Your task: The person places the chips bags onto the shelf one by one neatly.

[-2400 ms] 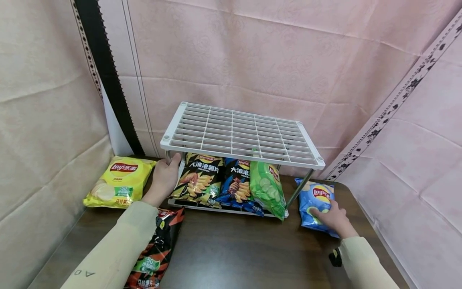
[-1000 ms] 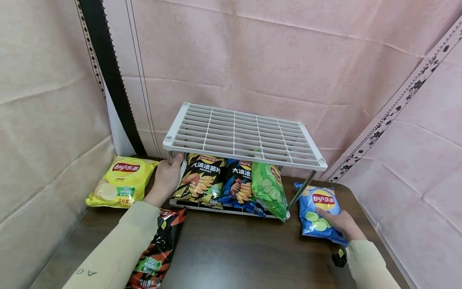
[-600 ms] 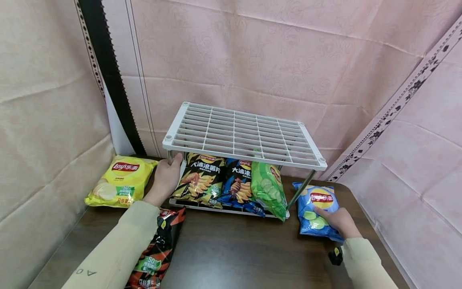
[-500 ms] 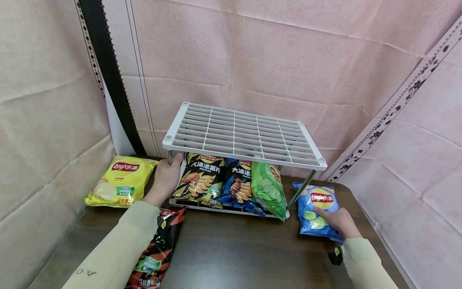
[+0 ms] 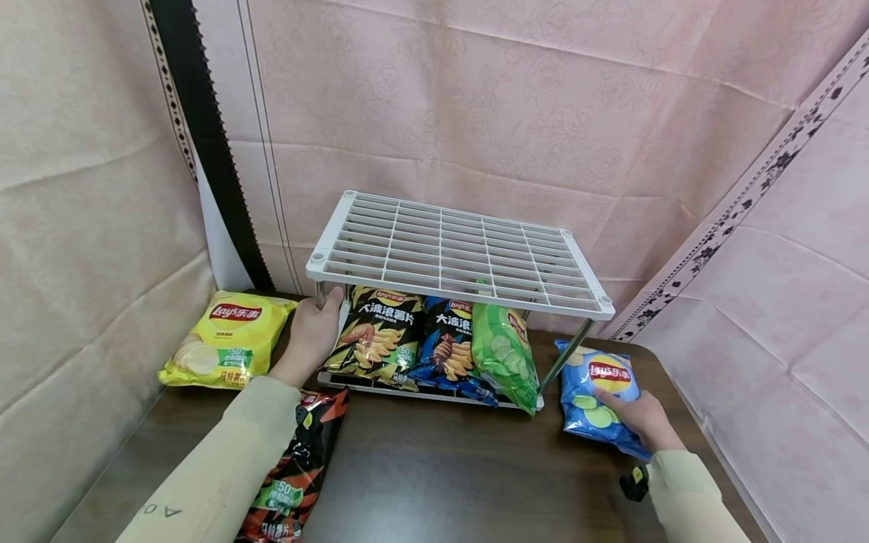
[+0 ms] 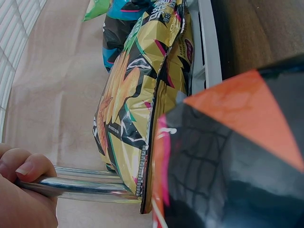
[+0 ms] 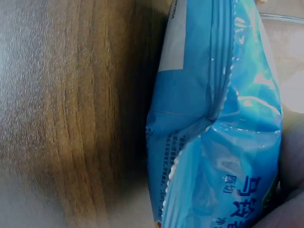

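My left hand (image 5: 311,335) grips the front left leg of a white two-tier rack (image 5: 462,293). Up close in the left wrist view, the fingers (image 6: 35,167) curl round that metal post (image 6: 95,186). On the lower shelf stand a black-and-gold chip bag (image 5: 373,339), a dark blue one (image 5: 444,343) and a green one (image 5: 502,351) leaning right. To the right of the rack, my right hand (image 5: 641,416) holds a light blue Lay's chip bag (image 5: 578,378) by its lower right part, thumb on the front. The bag's bottom seam (image 7: 221,71) fills the right wrist view.
A yellow chip bag (image 5: 234,339) lies left of the rack on the brown table (image 5: 462,467). Below my left forearm lies a black-and-red chip bag (image 5: 292,467). Pink cloth (image 5: 475,113) hangs behind and along both sides.
The right hand and the light blue bag have shifted slightly to the right, and more of the bag's front shows. The left hand keeps its grip on the rack's leg.
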Demonstrator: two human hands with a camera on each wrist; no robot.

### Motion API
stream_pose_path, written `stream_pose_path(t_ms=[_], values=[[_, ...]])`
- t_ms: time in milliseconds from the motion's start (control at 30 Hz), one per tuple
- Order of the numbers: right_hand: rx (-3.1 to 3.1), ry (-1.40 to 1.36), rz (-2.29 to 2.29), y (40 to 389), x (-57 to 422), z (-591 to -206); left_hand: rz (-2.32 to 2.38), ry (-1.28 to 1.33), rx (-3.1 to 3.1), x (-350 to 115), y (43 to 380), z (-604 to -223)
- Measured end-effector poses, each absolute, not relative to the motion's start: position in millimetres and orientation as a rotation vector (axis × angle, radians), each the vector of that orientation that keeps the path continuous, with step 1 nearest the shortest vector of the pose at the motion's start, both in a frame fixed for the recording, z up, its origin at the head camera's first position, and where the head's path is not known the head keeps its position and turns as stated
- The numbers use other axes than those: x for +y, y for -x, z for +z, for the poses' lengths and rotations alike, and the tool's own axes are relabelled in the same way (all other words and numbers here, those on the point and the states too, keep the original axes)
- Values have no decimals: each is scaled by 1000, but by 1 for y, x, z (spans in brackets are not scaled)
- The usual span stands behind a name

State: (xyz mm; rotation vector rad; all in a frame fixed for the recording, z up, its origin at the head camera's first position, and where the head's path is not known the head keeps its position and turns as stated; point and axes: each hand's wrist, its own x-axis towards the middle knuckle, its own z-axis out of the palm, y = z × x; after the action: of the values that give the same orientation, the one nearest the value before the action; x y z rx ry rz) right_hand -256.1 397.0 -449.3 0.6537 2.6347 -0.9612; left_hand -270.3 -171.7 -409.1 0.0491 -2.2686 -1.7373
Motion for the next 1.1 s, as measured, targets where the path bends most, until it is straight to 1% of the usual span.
stream_pose_path(t_ms=[333, 500, 867, 1100], values=[[2642, -733, -1114, 250, 401, -449, -1765, -61, -2269, -173, 269, -409], [2660, -820, -1197, 246, 402, -440, -1778, -61, -2265, -173, 269, -409], [2650, -838, -1438, 235, 398, -397, -1758, -60, -2254, -174, 268, -409], [2563, -811, -1785, 231, 394, -356, -1775, -73, -2264, -173, 269, -409]])
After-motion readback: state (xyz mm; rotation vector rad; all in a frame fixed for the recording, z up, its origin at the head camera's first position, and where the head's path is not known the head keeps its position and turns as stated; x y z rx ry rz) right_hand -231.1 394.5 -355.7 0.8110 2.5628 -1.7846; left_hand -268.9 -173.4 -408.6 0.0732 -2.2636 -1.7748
